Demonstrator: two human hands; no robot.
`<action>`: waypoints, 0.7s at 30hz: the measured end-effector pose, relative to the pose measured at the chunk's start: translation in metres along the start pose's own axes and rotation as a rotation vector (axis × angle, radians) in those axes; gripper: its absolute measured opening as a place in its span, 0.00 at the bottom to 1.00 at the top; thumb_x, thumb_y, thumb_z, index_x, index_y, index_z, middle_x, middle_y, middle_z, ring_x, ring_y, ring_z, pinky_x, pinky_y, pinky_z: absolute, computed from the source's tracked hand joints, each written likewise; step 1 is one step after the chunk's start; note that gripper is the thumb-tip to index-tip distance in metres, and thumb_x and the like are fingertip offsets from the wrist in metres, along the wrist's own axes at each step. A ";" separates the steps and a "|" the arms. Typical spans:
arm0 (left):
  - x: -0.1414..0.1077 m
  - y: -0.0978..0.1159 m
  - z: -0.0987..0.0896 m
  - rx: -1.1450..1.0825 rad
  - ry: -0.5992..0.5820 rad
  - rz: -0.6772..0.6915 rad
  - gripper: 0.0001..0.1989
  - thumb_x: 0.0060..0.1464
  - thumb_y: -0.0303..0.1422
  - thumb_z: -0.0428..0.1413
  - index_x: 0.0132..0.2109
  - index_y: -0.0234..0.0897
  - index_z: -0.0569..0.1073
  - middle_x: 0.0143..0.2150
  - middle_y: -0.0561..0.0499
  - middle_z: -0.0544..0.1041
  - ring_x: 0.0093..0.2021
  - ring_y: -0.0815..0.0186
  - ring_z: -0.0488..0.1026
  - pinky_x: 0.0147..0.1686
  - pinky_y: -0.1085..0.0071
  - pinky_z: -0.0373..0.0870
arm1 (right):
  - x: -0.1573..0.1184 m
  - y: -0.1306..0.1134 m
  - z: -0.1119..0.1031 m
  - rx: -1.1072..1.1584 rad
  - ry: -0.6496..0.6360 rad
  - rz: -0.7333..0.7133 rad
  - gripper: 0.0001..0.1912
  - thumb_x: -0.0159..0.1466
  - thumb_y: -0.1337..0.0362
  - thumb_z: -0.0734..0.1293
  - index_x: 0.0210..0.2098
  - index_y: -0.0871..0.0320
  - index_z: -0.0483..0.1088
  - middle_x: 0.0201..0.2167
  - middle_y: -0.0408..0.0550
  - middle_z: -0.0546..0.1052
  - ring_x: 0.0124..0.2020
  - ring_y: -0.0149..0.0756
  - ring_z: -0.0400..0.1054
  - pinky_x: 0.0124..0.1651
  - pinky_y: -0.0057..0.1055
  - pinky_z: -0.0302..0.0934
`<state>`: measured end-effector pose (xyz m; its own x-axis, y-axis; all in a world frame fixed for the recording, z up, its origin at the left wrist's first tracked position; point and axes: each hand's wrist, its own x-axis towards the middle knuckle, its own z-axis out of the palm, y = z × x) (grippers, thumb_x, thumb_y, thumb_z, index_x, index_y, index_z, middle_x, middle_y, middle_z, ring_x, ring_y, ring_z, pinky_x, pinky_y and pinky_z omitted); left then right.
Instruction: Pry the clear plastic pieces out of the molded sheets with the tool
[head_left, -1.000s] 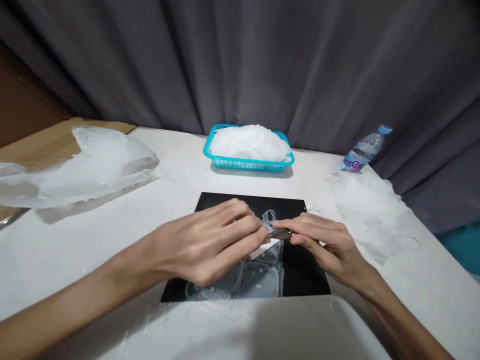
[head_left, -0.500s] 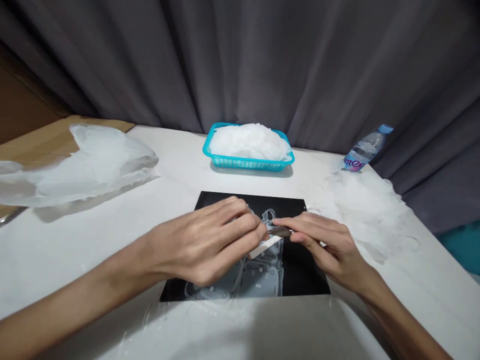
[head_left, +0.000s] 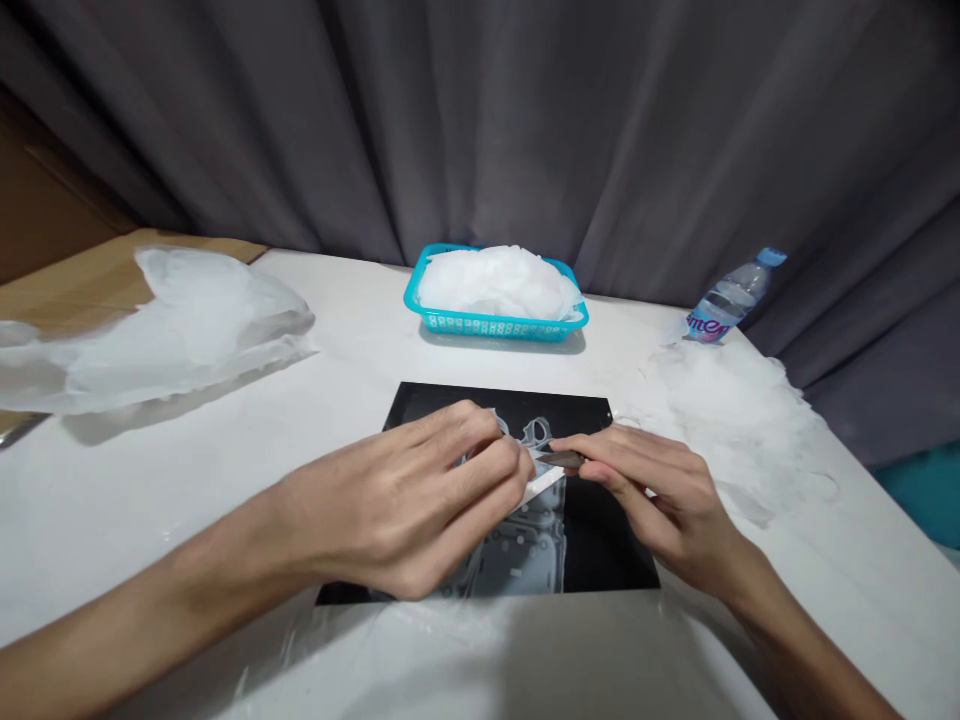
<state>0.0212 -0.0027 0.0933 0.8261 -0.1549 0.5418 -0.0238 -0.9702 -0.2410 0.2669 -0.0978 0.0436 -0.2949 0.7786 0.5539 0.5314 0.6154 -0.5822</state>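
Note:
A black board (head_left: 611,540) with a translucent grey printed or cut-out pattern (head_left: 517,565) lies in front of me. My left hand (head_left: 435,500) is closed over it, fingers curled down on a narrow white strip (head_left: 547,482) that sticks out to the right from under them. My right hand (head_left: 652,485) pinches a small pointed metal blade (head_left: 562,459) between thumb and index finger. The blade points left, its tip close to my left fingertips and just above the strip. A looped grey shape (head_left: 536,432) shows behind the blade. My left fingertips are partly hidden.
A turquoise basket (head_left: 499,327) heaped with white fluffy stuffing (head_left: 499,283) stands at the back of the white table (head_left: 360,330). On the right are loose stuffing (head_left: 735,410) and a tilted water bottle (head_left: 727,298). A crumpled plastic bag (head_left: 202,330) and cardboard (head_left: 82,275) lie left.
My left hand has shifted slightly left and down, and the white strip has moved with its angle a little changed. My right hand keeps hold of the blade almost in place.

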 end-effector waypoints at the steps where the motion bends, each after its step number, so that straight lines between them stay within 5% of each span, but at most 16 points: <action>1: -0.001 0.000 0.000 0.010 -0.005 0.005 0.19 0.70 0.19 0.43 0.43 0.26 0.79 0.35 0.41 0.81 0.36 0.57 0.78 0.38 0.62 0.77 | 0.000 0.000 -0.001 0.001 0.008 0.008 0.17 0.73 0.74 0.65 0.59 0.57 0.75 0.46 0.49 0.83 0.42 0.36 0.76 0.45 0.35 0.69; 11: -0.011 -0.007 0.002 -0.001 -0.064 -0.054 0.09 0.70 0.22 0.50 0.47 0.28 0.76 0.40 0.42 0.80 0.42 0.57 0.76 0.42 0.63 0.74 | 0.001 0.002 -0.010 0.071 -0.064 0.143 0.17 0.76 0.69 0.64 0.60 0.55 0.74 0.45 0.45 0.82 0.42 0.32 0.74 0.47 0.30 0.66; 21: -0.014 -0.006 0.007 -0.062 -0.131 -0.124 0.13 0.74 0.27 0.46 0.48 0.31 0.75 0.41 0.44 0.79 0.44 0.59 0.74 0.45 0.65 0.72 | -0.001 0.002 -0.006 0.177 -0.131 0.211 0.16 0.77 0.67 0.63 0.60 0.56 0.75 0.40 0.44 0.81 0.40 0.31 0.73 0.44 0.28 0.65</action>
<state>0.0137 0.0066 0.0817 0.8909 -0.0118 0.4541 0.0514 -0.9906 -0.1266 0.2728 -0.0979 0.0452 -0.2985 0.8938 0.3347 0.4486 0.4409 -0.7774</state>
